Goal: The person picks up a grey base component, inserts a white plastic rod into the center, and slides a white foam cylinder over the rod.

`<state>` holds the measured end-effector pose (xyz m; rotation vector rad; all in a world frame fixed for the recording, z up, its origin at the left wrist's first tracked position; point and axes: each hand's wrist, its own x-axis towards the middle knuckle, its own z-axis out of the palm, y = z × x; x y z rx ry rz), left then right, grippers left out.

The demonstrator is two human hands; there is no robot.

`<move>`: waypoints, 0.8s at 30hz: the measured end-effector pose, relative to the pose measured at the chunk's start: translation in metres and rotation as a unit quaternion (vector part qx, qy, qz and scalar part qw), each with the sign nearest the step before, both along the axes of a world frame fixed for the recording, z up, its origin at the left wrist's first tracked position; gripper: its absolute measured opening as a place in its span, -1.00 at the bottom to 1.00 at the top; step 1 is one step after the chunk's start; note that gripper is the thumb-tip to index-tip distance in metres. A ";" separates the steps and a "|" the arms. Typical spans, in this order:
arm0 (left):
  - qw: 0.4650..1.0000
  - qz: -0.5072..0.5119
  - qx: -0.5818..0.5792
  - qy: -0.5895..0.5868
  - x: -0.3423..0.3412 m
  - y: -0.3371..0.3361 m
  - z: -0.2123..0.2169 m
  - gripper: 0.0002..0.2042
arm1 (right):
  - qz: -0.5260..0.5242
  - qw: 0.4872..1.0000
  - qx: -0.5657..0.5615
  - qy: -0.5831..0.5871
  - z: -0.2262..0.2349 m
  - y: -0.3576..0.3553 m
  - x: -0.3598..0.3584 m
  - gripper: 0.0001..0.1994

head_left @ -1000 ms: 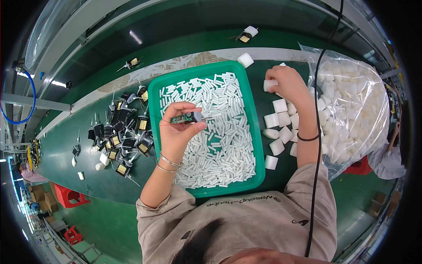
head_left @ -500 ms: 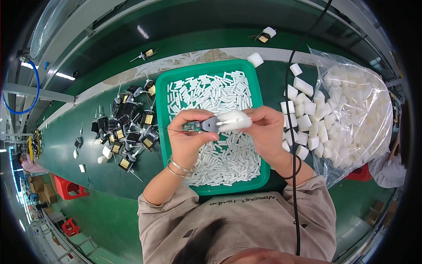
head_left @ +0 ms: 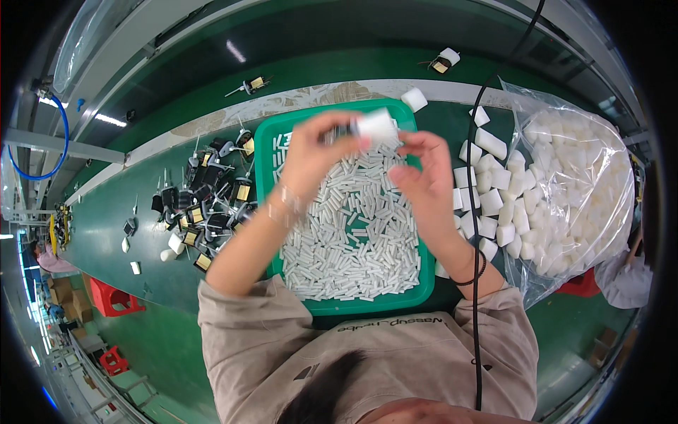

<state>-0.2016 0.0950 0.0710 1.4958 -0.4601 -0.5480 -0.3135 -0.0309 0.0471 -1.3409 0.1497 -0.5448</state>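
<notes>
My left hand (head_left: pixel 316 150) grips a small dark electronic part, mostly hidden by the fingers, over the far half of a green tray (head_left: pixel 263 177). A white foam sleeve (head_left: pixel 378 127) covers the part's right end; it is blurred by motion. Close to the foam's right side, my right hand (head_left: pixel 429 185) has its thumb and fingers apart, with nothing seen between them. The tray beneath holds many short white tubes (head_left: pixel 353 265).
Similar black parts with thin stems (head_left: pixel 205 187) are heaped left of the tray. At right, white foam pieces (head_left: pixel 491 184) spill from a clear plastic bag (head_left: pixel 583 191). A black cable (head_left: pixel 472 283) hangs down on the right. Two parts (head_left: pixel 443 62) (head_left: pixel 251 85) lie beyond the table's pale edge strip.
My left hand has carried the part and foam away from me and turned them. The right hand has let go of the foam and spread its fingers.
</notes>
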 end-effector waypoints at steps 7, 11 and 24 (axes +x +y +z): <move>0.906 0.101 0.333 -0.240 0.174 -0.061 -0.068 -0.41 | -0.013 0.984 -0.177 -0.001 0.014 -0.028 -0.006 -0.71; 0.741 0.145 0.561 -0.338 0.189 -0.064 -0.068 -0.09 | 0.133 0.880 -0.446 0.097 -0.002 -0.022 -0.015 -0.72; 0.676 0.100 0.553 -0.477 0.193 0.042 -0.038 -0.68 | 0.168 0.847 -0.499 0.066 -0.023 -0.003 -0.018 -0.89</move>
